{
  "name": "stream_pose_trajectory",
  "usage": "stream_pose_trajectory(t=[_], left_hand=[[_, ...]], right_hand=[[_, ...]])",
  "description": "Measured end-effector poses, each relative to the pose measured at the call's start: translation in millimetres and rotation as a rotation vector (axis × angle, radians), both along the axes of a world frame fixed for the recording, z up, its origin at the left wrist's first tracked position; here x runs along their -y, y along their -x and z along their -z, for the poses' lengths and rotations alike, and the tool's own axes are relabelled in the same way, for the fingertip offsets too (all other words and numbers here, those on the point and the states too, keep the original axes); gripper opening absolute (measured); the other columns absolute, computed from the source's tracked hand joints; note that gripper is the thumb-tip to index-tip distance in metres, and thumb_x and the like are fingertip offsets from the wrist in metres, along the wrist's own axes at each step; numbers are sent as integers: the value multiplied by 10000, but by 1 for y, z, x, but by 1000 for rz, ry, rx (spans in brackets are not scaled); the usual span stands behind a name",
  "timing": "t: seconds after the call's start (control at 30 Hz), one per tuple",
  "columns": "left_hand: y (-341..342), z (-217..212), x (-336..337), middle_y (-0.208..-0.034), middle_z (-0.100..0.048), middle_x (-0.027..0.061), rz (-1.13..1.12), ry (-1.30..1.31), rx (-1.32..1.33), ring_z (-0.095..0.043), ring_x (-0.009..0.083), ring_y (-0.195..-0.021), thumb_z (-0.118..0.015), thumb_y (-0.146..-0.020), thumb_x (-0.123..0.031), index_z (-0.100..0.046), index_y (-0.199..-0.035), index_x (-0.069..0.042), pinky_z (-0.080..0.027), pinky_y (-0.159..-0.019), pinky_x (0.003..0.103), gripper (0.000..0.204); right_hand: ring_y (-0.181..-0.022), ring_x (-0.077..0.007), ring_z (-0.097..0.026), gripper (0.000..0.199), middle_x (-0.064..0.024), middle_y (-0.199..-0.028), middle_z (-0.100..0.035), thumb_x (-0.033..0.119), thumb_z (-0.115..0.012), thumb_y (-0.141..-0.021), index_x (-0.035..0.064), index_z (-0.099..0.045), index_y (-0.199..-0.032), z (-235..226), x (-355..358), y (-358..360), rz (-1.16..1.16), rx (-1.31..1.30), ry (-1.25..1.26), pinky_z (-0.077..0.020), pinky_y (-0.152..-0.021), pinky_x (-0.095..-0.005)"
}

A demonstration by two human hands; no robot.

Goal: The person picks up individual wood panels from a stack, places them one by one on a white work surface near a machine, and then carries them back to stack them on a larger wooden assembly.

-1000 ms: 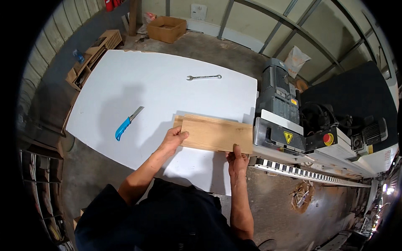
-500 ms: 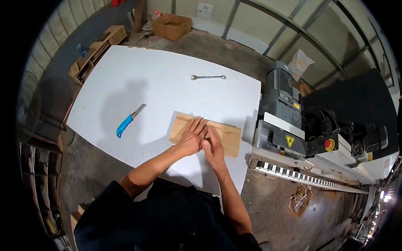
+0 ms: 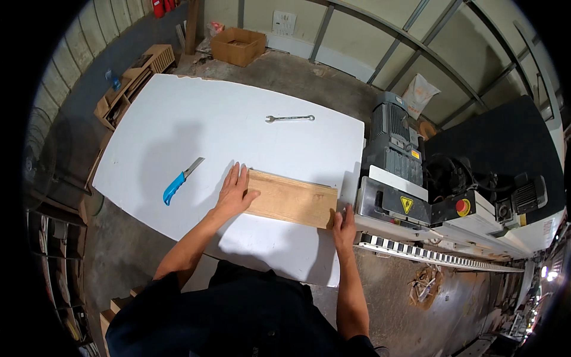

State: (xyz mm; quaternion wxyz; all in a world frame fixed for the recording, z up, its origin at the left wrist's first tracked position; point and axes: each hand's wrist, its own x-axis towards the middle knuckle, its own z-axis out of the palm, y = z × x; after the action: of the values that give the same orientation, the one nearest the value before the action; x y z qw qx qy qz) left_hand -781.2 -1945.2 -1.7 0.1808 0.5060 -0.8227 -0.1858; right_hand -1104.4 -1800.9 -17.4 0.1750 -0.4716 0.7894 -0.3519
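Centre frame, on the white tabletop (image 3: 178, 125), left hand (image 3: 233, 193) lies flat and open on the rectangular light wooden board (image 3: 292, 199); right hand (image 3: 344, 229) curls around its right end, not lifted yet.

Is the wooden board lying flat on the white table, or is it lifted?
Flat: the wooden board rests on the white table, broad face up.

- The left hand (image 3: 233, 193) lies flat, palm down, with its fingers straight, close together and pointing away from the body.
- The left forearm is bare and runs up from the lower left, with a dark sleeve covering the upper arm.
- The right hand (image 3: 344, 228) is cupped, its fingers curled forward.
- The right forearm rises nearly straight from the lower edge, wrist unbent.
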Motion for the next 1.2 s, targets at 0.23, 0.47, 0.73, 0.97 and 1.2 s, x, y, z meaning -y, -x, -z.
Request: stream_pose_trajectory(t=[0.23, 0.47, 0.73, 0.97, 1.2], left_hand=[[-12, -14, -35, -1396, -275, 305, 222, -115, -107, -428, 437, -1198, -739, -736, -215, -327, -1365, 18, -424, -972, 404, 788], [-2, -18, -44, -1367, -338, 264, 111, -116, -121, -484, 405, -1140, -739, -706, -91, -370, -1319, 39, -475, -919, 395, 728], [2, -12, -41, -1369, -342, 266, 103, -95, -103, -481, 386, -1158, -748, -693, -74, -300, -1374, 26, -474, -924, 390, 821], [6, 14, -26, -1098, -589, 210, -190, -509, -655, -597, 270, -977, -661, -788, -200, -305, -1385, 46, -486, -814, 314, 737], [8, 23, -26, -869, -647, 155, -272, -378, -616, -603, 191, -741, -582, -809, -160, -410, -1316, 68, -480, -712, 296, 581]], right_hand=[[-1073, -332, -581, 619, -235, -1171, -566, 1, -682, -742, -4, -444, -1313, -14, -28, -18, -244, -117, 131, -474, -876, -384], [-974, -150, -629, 526, -137, -1084, -656, -52, -634, -777, -2, -502, -1283, 7, -25, -9, -113, 159, 98, -486, -839, -262], [-1000, -129, -582, 436, -99, -1050, -657, 42, -635, -848, -44, -514, -1257, 15, -23, -7, -108, 625, 195, -461, -855, -242], [-734, -88, -526, 345, -38, -807, -646, 245, -574, -919, -79, -654, -1010, 18, -10, -8, 111, 401, 18, -449, -669, -266], [-613, -74, -480, 359, -17, -664, -594, 270, -589, -905, -77, -658, -846, 42, -19, -11, 143, 372, 88, -403, -549, -270]])
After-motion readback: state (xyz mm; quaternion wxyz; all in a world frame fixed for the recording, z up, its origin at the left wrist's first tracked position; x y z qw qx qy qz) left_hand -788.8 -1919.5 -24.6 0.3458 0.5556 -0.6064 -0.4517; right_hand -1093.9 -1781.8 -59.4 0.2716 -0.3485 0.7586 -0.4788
